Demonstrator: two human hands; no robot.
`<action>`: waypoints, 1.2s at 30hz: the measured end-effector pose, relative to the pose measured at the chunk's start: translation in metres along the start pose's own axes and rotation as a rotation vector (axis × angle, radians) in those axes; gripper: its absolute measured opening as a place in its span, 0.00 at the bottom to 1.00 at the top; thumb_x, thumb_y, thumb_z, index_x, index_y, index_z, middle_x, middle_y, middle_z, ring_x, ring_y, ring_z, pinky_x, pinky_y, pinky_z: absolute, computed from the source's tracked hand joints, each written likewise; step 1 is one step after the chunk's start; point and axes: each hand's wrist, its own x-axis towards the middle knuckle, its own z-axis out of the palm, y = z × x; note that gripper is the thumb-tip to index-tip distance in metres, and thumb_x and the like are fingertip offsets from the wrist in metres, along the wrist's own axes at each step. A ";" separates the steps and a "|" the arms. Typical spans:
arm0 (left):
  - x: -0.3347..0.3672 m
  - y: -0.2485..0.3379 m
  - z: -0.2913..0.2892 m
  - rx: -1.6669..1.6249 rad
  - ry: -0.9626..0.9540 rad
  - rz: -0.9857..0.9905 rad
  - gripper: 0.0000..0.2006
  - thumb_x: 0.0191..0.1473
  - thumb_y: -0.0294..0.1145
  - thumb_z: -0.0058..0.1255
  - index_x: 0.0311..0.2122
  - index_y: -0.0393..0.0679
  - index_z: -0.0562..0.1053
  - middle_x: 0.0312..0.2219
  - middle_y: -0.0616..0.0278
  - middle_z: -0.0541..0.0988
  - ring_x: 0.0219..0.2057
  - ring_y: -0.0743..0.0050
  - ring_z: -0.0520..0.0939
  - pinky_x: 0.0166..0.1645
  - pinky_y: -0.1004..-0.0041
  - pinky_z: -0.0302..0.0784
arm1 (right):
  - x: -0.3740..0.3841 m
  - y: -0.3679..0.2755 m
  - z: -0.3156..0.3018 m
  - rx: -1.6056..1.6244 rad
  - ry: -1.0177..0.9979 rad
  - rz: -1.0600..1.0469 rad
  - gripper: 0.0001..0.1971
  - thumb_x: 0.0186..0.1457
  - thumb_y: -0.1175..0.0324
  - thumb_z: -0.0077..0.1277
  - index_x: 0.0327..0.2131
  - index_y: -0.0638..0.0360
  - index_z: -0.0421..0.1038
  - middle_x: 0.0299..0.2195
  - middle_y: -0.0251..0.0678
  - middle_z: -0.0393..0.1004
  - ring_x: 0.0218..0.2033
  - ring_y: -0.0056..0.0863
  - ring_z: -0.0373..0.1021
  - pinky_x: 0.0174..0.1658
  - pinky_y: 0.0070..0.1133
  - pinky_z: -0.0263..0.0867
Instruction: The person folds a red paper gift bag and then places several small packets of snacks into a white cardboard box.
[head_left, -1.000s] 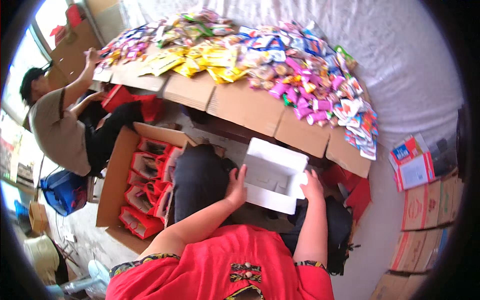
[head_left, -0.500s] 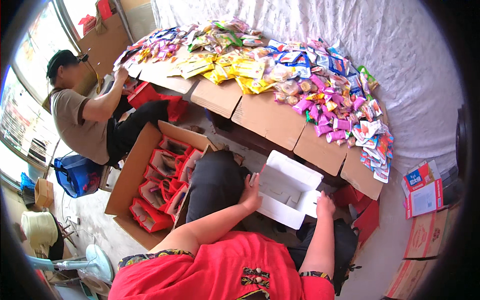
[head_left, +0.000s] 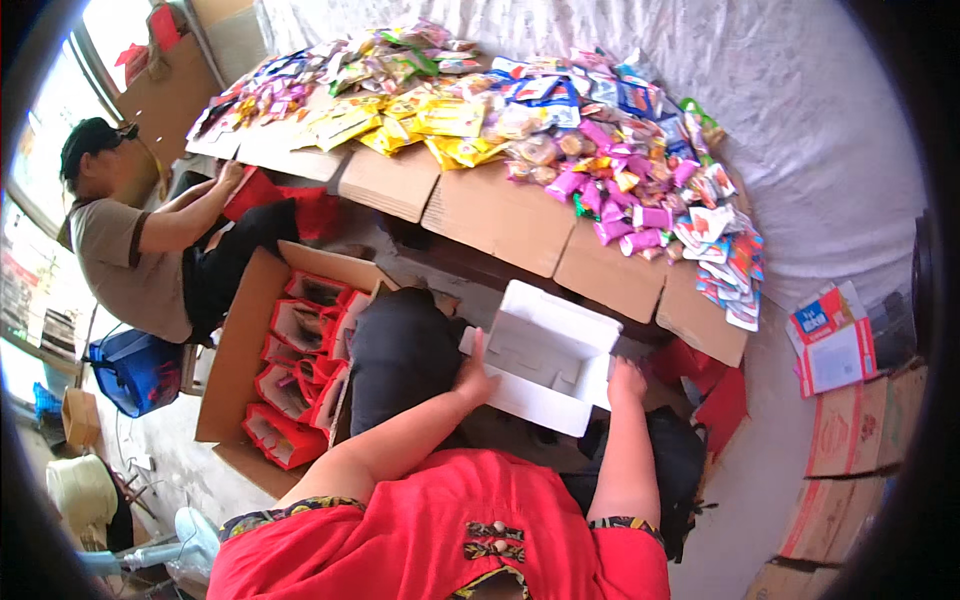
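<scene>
Brown cardboard (head_left: 500, 218) lined the long surface beneath a pale draped cloth (head_left: 810, 150) in the head view, with heaps of wrapped snacks (head_left: 450, 115) spread along its far side. Nearer the wearer, an open white cardboard box (head_left: 540, 403) lay between the two hands, which were well apart: the left hand (head_left: 475, 380) was clamped on its left end, and the right hand (head_left: 627, 382) gripped its right end. Left of the wearer's dark-clad knee (head_left: 405, 360), a brown carton (head_left: 232, 370) held upright red bags (head_left: 285, 440); beyond it sat a co-worker (head_left: 150, 240) handling a red bag (head_left: 250, 195).
</scene>
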 end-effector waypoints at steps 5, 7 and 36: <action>-0.022 0.015 -0.011 0.155 0.137 0.170 0.56 0.47 0.35 0.66 0.72 0.53 0.37 0.67 0.24 0.40 0.68 0.25 0.48 0.71 0.53 0.49 | 0.003 0.019 -0.005 0.112 0.500 -0.118 0.17 0.54 0.69 0.55 0.48 0.56 0.74 0.50 0.42 0.75 0.51 0.42 0.72 0.53 0.35 0.68; -0.049 0.051 -0.042 0.167 0.170 0.270 0.54 0.46 0.37 0.66 0.72 0.49 0.42 0.66 0.20 0.39 0.67 0.21 0.46 0.71 0.50 0.48 | -0.004 0.001 -0.029 0.164 0.516 -0.168 0.17 0.55 0.68 0.54 0.49 0.57 0.74 0.51 0.43 0.75 0.52 0.43 0.71 0.54 0.36 0.68; 0.089 0.256 -0.029 0.436 -0.115 0.962 0.40 0.43 0.34 0.67 0.62 0.46 0.62 0.61 0.42 0.59 0.63 0.34 0.60 0.65 0.46 0.60 | 0.112 -0.032 -0.152 0.653 0.493 -0.299 0.30 0.53 0.72 0.58 0.60 0.60 0.61 0.55 0.49 0.69 0.57 0.49 0.65 0.60 0.39 0.61</action>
